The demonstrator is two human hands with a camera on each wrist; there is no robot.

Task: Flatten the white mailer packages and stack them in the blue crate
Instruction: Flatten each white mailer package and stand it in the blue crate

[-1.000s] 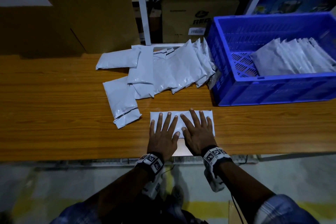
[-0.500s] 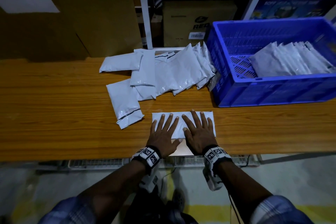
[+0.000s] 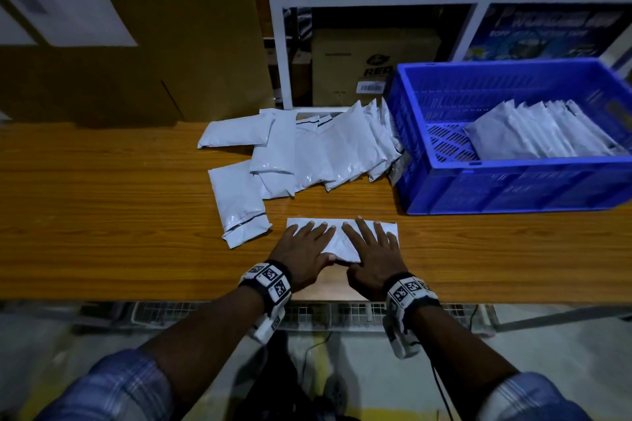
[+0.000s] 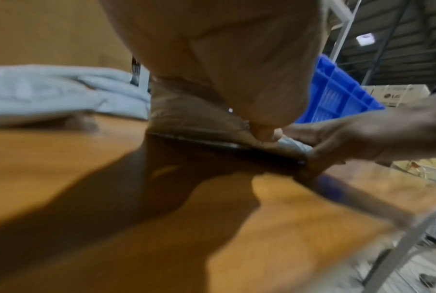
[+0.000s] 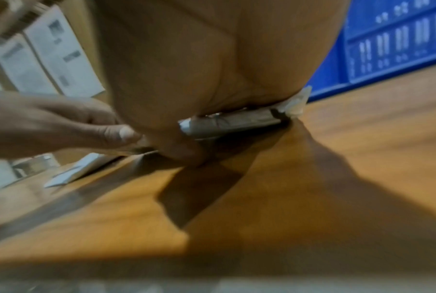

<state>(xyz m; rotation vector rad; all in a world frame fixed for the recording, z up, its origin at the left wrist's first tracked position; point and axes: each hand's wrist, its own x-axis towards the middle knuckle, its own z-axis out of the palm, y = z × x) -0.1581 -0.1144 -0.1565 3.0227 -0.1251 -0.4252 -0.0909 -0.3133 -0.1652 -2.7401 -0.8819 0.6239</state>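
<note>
A white mailer (image 3: 342, 243) lies flat on the wooden table (image 3: 102, 215) near its front edge. My left hand (image 3: 301, 249) and right hand (image 3: 371, 249) press down on it side by side with straight, spread fingers. The wrist views show the mailer (image 5: 236, 123) squeezed thin under my palms, and its edge (image 4: 292, 144) between the two thumbs. A loose pile of several puffy white mailers (image 3: 307, 150) lies behind it. To the right stands the blue crate (image 3: 513, 188), holding several mailers (image 3: 540, 133) stacked at a slant.
A large cardboard box (image 3: 136, 44) stands at the table's back left. A white metal shelf frame (image 3: 284, 44) with boxes rises behind the pile. The table's front edge runs just under my wrists.
Both hands stay flat on the same mailer, with the fingers spread a little wider. The head camera has tilted up slightly, so the scene sits lower in view.
</note>
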